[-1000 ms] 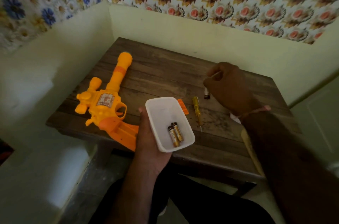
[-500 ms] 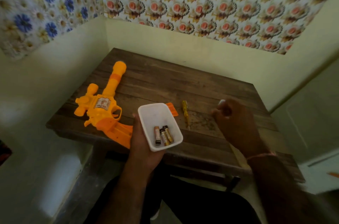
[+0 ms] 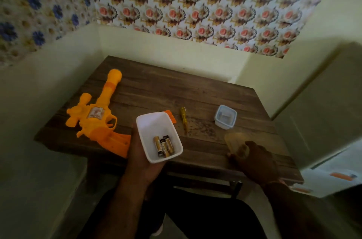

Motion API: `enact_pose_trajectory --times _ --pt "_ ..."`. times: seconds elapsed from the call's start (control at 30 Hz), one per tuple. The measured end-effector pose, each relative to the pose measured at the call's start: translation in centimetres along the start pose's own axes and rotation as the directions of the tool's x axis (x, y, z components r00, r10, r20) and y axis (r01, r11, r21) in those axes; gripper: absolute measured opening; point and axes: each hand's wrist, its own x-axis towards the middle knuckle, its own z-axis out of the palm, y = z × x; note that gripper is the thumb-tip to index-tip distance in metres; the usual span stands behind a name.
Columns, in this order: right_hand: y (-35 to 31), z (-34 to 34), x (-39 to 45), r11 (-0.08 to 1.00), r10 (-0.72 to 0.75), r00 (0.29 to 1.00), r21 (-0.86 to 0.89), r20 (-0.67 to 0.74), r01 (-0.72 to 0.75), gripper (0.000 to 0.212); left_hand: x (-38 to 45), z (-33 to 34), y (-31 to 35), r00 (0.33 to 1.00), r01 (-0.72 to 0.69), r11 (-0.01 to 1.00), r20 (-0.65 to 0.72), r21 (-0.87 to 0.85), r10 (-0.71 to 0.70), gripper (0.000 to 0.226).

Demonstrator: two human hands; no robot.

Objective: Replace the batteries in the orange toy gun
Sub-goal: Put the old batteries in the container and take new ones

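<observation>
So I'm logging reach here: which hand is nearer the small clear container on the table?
Right. The right hand rests on a translucent lid just in front of the small clear container. The left hand is farther left, holding the white tub.

Orange plastic toy gun (image 3: 98,116) flat on wooden table's left side, barrel pointing away. Three gold-black cylindrical batteries (image 3: 164,145) inside held white rectangular plastic tub (image 3: 154,129).
</observation>
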Motion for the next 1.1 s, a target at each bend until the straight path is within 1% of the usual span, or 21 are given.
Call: enact_pose_trajectory --times 0.03,0.17,0.23,0.3,0.37,0.43,0.5,0.53,0.57,0.6,0.63,0.67,0.7,0.77,0.83,0.87,0.9,0.93,1.0,1.03,1.1 --pt "0.1 0.1 0.1 1.000 -0.015 1.000 -0.015 -0.013 0.015 0.078 0.1 -0.2 0.0 1.000 -0.022 1.000 -0.005 0.017 0.022 0.043" --pt "0.6 0.4 0.2 0.997 0.014 0.998 0.072 -0.068 -0.009 0.084 0.1 -0.4 -0.4 0.998 -0.005 1.000 0.064 0.030 0.003 0.051" --pt "0.6 0.5 0.2 0.997 0.011 0.998 0.082 -0.057 -0.006 0.083 0.1 -0.2 -0.4 0.999 -0.030 0.998 0.039 0.063 0.027 0.060" --pt "0.7 0.6 0.1 0.996 0.015 0.997 0.090 -0.073 -0.008 0.081 0.0 -0.1 -0.6 0.997 -0.016 0.999 0.071 0.033 0.014 0.057" --pt "0.7 0.6 -0.1 0.993 0.011 0.993 0.120 -0.119 0.003 0.075 0.1 0.0 -0.4 0.997 -0.020 1.000 0.074 0.020 0.019 0.048" --pt "0.6 0.2 -0.4 0.975 0.026 0.982 0.222 -0.189 0.017 0.062 0.1 0.0 -0.3 0.997 -0.017 1.000 0.077 0.013 0.015 0.041" --pt "0.0 -0.7 -1.1 0.901 0.079 0.964 0.431 -0.255 0.040 0.043 0.1 -0.1 -0.3 0.997 0.003 1.000 0.080 0.014 -0.004 0.040" --pt "-0.5 -1.6 -1.9 0.800 0.124 0.962 0.599 -0.242 0.047 0.033 0.0 -0.1 -0.3 0.997 0.014 1.000 0.075 0.018 -0.015 0.042" --pt "-1.3 -2.5 -2.7 0.606 0.137 0.976 0.794 -0.167 0.051 0.028 0.1 0.0 -0.4 0.997 0.020 1.000 0.074 0.024 -0.022 0.044" --pt "-2.4 -3.2 -3.7 0.329 0.070 0.997 0.944 -0.032 0.007 0.031 0.1 0.2 -0.5 0.997 0.027 0.999 0.071 0.028 -0.029 0.046" --pt "-3.5 -3.9 -4.7 0.044 -0.050 0.993 0.994 0.106 -0.104 0.036 0.2 0.2 -0.7 0.997 0.041 0.999 0.071 0.022 -0.043 0.048" --pt "-4.7 -4.4 -5.6 -0.146 -0.161 0.966 0.963 0.203 -0.226 0.042 0.2 0.4 -0.8 0.996 0.053 0.999 0.067 0.014 -0.053 0.049" --pt "-5.9 -4.9 -6.6 -0.253 -0.260 0.930 0.911 0.261 -0.327 0.046 0.2 0.6 -1.0 0.996 0.056 0.998 0.064 0.008 -0.056 0.050" --pt "-8.3 -5.2 -8.0 -0.346 -0.415 0.863 0.827 0.290 -0.444 0.052 0.2 0.7 -1.3 0.996 0.041 0.999 0.078 0.024 -0.043 0.053" --pt "-10.1 -5.0 -8.5 -0.391 -0.541 0.787 0.739 0.297 -0.548 0.059 0.2 0.8 -1.6 0.993 0.044 0.997 0.107 0.064 -0.050 0.052" --pt "-10.8 -4.8 -8.5 -0.394 -0.583 0.754 0.706 0.303 -0.588 0.061 0.2 0.8 -1.7 0.992 0.037 0.995 0.113 0.092 -0.047 0.050" --pt "-11.4 -4.5 -8.6 -0.381 -0.597 0.736 0.695 0.318 -0.609 0.060 0.2 0.8 -1.7 0.992 0.032 0.993 0.118 0.113 -0.046 0.048" --pt "-11.8 -4.2 -8.5 -0.349 -0.588 0.735 0.713 0.339 -0.608 0.055 0.3 0.7 -1.7 0.991 0.031 0.992 0.122 0.119 -0.045 0.046" --pt "-12.5 -3.4 -8.1 -0.252 -0.540 0.755 0.784 0.373 -0.568 0.035 0.4 0.8 -1.5 0.992 0.062 0.995 0.107 0.084 -0.071 0.046" --pt "-13.0 -3.3 -7.9 -0.183 -0.482 0.779 0.823 0.402 -0.537 0.027 0.5 0.8 -1.5 0.992 0.077 0.994 0.095 0.072 -0.084 0.047" --pt "-13.5 -3.2 -7.6 -0.025 -0.379 0.825 0.887 0.418 -0.461 0.020 0.6 0.6 -1.6 0.994 0.072 0.994 0.078 0.080 -0.078 0.049"
